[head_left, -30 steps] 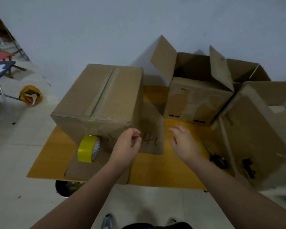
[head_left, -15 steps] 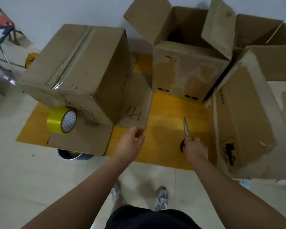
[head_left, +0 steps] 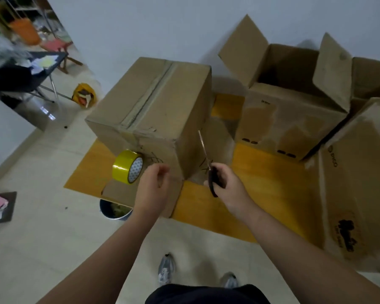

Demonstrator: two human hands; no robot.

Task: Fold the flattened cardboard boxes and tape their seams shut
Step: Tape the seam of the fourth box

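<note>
A taped cardboard box (head_left: 162,102) stands on the yellow table (head_left: 268,185), its sealed seam running across the top. A yellow tape roll (head_left: 127,170) sits against the box's near face, above a lower flap. My left hand (head_left: 151,187) hovers just right of the roll with fingers curled and thumb near forefinger; nothing shows between them. My right hand (head_left: 230,187) grips the black handles of scissors (head_left: 203,148), whose blades are together and point up and away beside the box's near corner.
An open box (head_left: 283,119) with raised flaps stands at the back of the table. A large open box (head_left: 355,172) fills the right side. A dark bin (head_left: 114,210) sits under the table's front edge. My shoes (head_left: 166,268) are on the tiled floor.
My right hand took the scissors from the table and raised them toward the taped box's corner. My left hand kept its curled pose and shifted closer to the roll.
</note>
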